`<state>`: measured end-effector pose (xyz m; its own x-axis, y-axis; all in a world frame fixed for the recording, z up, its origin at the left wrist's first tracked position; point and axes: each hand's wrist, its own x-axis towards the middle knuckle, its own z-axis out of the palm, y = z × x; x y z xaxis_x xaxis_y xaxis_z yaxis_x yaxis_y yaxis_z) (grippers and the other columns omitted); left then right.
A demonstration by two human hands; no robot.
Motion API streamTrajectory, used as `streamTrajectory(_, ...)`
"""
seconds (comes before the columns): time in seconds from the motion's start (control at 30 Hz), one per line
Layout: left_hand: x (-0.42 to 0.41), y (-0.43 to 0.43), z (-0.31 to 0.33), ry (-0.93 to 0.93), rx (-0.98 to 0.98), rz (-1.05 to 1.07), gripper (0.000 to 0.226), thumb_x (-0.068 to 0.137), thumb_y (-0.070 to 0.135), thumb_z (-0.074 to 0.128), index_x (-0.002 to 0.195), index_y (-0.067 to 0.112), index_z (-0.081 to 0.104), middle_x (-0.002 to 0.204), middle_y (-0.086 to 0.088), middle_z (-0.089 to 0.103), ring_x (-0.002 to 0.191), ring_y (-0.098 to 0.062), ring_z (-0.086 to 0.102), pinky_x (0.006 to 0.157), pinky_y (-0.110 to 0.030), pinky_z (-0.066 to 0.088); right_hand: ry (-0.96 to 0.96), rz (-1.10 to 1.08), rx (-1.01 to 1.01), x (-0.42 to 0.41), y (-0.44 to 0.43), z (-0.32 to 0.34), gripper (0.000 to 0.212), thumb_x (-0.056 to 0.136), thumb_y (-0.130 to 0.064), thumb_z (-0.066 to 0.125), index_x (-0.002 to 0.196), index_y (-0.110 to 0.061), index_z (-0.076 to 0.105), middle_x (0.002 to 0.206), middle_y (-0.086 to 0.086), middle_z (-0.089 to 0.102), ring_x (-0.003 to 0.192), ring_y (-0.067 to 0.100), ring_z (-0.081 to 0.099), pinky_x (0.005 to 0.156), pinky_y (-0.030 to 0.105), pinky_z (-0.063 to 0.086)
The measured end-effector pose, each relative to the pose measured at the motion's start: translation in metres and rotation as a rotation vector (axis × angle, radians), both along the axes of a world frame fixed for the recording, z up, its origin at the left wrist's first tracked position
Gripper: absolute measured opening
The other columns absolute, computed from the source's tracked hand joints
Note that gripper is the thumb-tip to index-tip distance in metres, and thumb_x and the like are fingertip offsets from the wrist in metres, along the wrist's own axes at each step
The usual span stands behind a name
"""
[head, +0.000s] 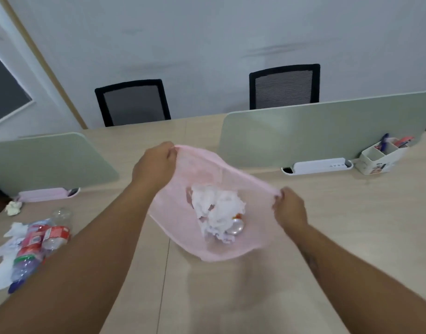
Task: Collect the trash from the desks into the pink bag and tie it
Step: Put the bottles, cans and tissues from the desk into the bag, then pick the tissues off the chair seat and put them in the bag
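Note:
A thin pink bag [180, 220] hangs over the desk [351, 225], stretched between my hands. My left hand [155, 165] pinches its rim at the upper left, and my right hand [290, 209] pinches the rim at the right. Through the plastic I see crumpled white paper [216, 208] and a silver can [236, 228]. At the left on the desk lie several crushed plastic bottles [36, 242] with red labels, white tissue [4, 263] and a small crumpled paper ball [13, 208].
Two pale green divider panels [323, 131] [48, 160] stand across the desk. A white power strip [318, 166] and a pen holder [383, 156] sit at the right, a pink strip [42, 194] at the left. Two black mesh chairs [132, 102] [284, 86] stand beyond.

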<state>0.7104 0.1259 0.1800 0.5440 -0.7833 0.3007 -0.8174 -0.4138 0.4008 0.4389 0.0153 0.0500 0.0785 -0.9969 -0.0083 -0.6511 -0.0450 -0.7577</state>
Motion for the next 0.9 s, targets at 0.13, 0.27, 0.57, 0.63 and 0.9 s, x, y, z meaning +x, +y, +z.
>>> streamTrajectory(0.13, 0.021, -0.005, 0.029, -0.093, -0.212, -0.007, 0.027, 0.101, 0.037, 0.030, 0.080, 0.024, 0.039, 0.075, -0.003, 0.055, 0.068, -0.028, 0.051, 0.055, -0.034, 0.035, -0.170, -0.218, -0.375, 0.017, -0.007, 0.078, 0.020, 0.098, -0.023, 0.040, 0.079, -0.016, 0.043, 0.071, 0.004, 0.053, 0.069, 0.029, 0.046, 0.059, 0.035, 0.031)
streamTrajectory(0.27, 0.008, 0.002, 0.005, -0.087, 0.017, -0.204, 0.026, 0.101, 0.036, 0.033, 0.084, 0.020, 0.045, 0.083, -0.010, 0.062, 0.074, -0.034, 0.057, 0.061, -0.038, 0.046, 0.294, 0.002, -0.218, -0.002, 0.005, 0.080, 0.030, 0.103, -0.029, 0.034, 0.093, -0.008, 0.054, 0.100, 0.018, 0.064, 0.095, 0.037, 0.058, 0.075, 0.041, 0.046)
streamTrajectory(0.57, -0.080, -0.012, -0.015, 0.019, -0.014, -0.471, 0.029, 0.101, 0.035, 0.032, 0.081, 0.017, 0.040, 0.079, -0.010, 0.058, 0.073, -0.036, 0.054, 0.060, -0.039, 0.044, 0.087, -0.132, 0.158, -0.122, 0.045, 0.082, 0.050, 0.093, -0.036, 0.061, 0.136, -0.016, 0.046, 0.124, 0.017, 0.059, 0.095, 0.026, 0.053, 0.076, 0.031, 0.046)
streamTrajectory(0.63, -0.110, -0.013, -0.017, 0.062, -0.022, -0.542, 0.027, 0.101, 0.033, 0.032, 0.086, 0.014, 0.045, 0.085, -0.014, 0.060, 0.078, -0.038, 0.056, 0.066, -0.042, 0.048, 0.172, -0.081, 0.202, -0.156, 0.068, 0.083, 0.073, 0.085, -0.043, 0.070, 0.147, -0.023, 0.036, 0.131, 0.014, 0.055, 0.108, 0.026, 0.055, 0.085, 0.031, 0.046)
streamTrajectory(0.9, -0.219, -0.017, -0.031, -0.003, -0.019, -0.711, 0.020, 0.098, 0.031, 0.038, 0.082, 0.019, 0.042, 0.091, -0.025, 0.062, 0.083, -0.041, 0.058, 0.067, -0.041, 0.042, 0.632, 0.065, 0.142, -0.274, 0.169, 0.101, 0.076, 0.075, -0.063, 0.069, 0.141, -0.044, 0.037, 0.138, -0.002, 0.046, 0.127, 0.026, 0.040, 0.102, 0.044, 0.040)
